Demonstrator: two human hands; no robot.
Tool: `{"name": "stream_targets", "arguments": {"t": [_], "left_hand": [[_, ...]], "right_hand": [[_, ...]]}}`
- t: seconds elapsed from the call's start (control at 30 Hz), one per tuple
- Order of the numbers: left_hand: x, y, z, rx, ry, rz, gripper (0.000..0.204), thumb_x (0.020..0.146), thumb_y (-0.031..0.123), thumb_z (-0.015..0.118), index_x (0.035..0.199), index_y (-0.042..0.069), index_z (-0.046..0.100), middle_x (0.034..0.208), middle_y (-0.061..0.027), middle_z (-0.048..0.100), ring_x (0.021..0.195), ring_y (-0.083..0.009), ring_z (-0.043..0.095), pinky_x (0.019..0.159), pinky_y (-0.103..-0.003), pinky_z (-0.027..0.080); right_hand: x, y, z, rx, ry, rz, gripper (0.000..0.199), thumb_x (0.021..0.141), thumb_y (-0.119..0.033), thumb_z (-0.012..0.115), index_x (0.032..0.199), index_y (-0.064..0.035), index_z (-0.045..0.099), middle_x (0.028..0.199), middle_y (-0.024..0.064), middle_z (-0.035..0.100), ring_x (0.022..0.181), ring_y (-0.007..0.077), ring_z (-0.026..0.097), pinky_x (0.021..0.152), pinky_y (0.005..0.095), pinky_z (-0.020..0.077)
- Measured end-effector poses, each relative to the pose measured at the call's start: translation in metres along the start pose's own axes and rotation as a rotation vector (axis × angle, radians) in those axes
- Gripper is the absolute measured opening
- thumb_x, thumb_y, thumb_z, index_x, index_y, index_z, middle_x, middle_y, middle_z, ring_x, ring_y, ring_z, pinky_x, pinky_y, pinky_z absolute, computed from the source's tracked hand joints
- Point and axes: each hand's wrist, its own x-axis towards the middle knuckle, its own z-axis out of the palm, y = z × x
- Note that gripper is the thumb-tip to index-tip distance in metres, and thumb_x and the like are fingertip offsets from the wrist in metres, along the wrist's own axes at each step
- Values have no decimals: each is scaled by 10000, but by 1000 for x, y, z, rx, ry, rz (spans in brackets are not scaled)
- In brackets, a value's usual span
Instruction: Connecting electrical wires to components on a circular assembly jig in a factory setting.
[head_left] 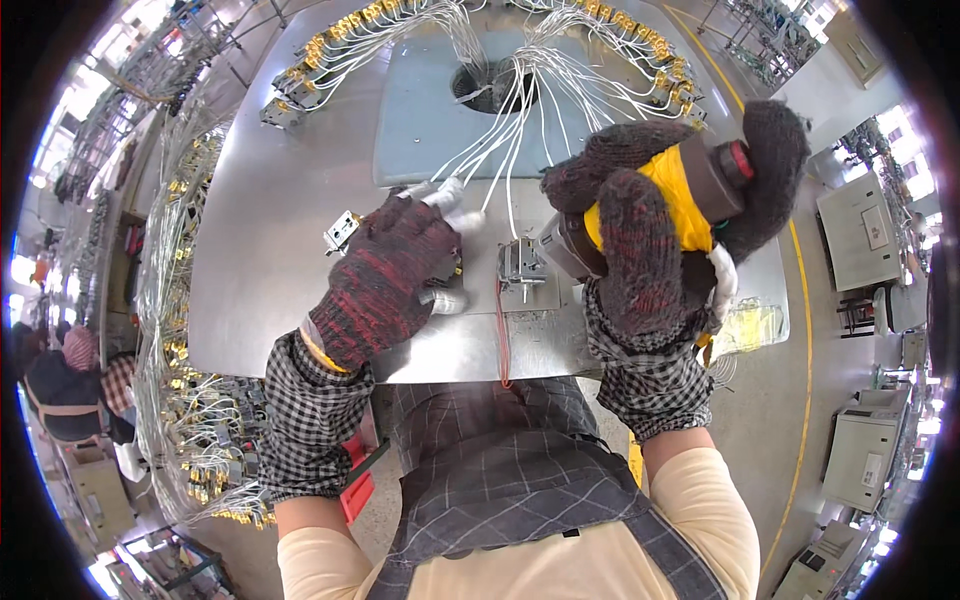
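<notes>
1. Power screwdriver (690, 195): a chunky yellow-bodied tool with a dark grey rear cap and a red ring, lying nearly level above the right part of the metal worktable (260, 260), its silver nose pointing left.
2. The nose meets a small grey metal component (520, 265) that sits on the table near its front edge, between the two hands.
3. The right hand (650, 230), in a dark knitted glove flecked with red, is wrapped around the tool's body; the fingers curl tightly over the top and the thumb reaches round the rear cap.
4. The left hand (385, 280), in a matching glove, rests palm down on the table just left of the component. Its fingers are bent and close together, pressing on white wires (510, 130); whether they pinch anything underneath cannot be told.
5. A small grey switch part (342, 232) lies on the table just beside the left hand's knuckles.
6. The white wires fan out from a round hole (492, 88) at the table's far middle, ending in rows of brass-coloured connectors (340, 30) along the far edge.
7. Both forearms wear checked sleeve covers; a checked apron (500, 470) shows below.
</notes>
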Motion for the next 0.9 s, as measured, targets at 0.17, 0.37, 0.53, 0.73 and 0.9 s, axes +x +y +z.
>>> {"name": "stream_targets", "arguments": {"t": [0.17, 0.37, 0.53, 0.73, 0.9], "left_hand": [[2, -9, -4, 7, 6, -134, 754, 686, 366, 792, 1358, 126, 548, 1321, -141, 564, 1256, -366, 511, 1012, -478, 426], [12, -20, -16, 174, 8, 31, 668, 713, 345, 805, 1291, 88, 591, 1065, -105, 675, 1059, -304, 646, 911, -415, 508], [20, -6, -13, -772, 66, -316, 534, 861, 231, 740, 1319, 42, 545, 1047, -108, 672, 949, -214, 669, 830, -337, 545], [29, 15, -27, -1276, 233, -740, 434, 904, 129, 690, 1300, 29, 543, 1056, -103, 659, 902, -142, 650, 777, -307, 552], [24, 27, -37, -138, 203, 9, 389, 835, 49, 708, 1215, 66, 626, 1169, -134, 648, 1007, -250, 673, 848, -354, 559]], "right_hand": [[5, 2, 4, -348, -663, -755, 819, 868, -80, 696, 1515, -146, 197, 977, 200, 670, 737, 274, 695, 707, 475, 618], [-2, 1, -4, -281, -596, -684, 809, 876, -131, 698, 1514, -152, 200, 1021, 208, 660, 785, 282, 698, 708, 462, 615], [-6, 4, -9, -312, -595, -667, 800, 874, -121, 705, 1505, -153, 213, 1014, 195, 654, 783, 268, 694, 690, 437, 614], [-11, 10, -6, -379, -620, -682, 789, 872, -109, 713, 1494, -154, 229, 1005, 178, 648, 781, 250, 690, 668, 408, 612], [2, -3, -3, -312, -698, -661, 736, 891, -127, 673, 1489, -138, 243, 1019, 201, 647, 787, 270, 690, 693, 440, 617]]}}
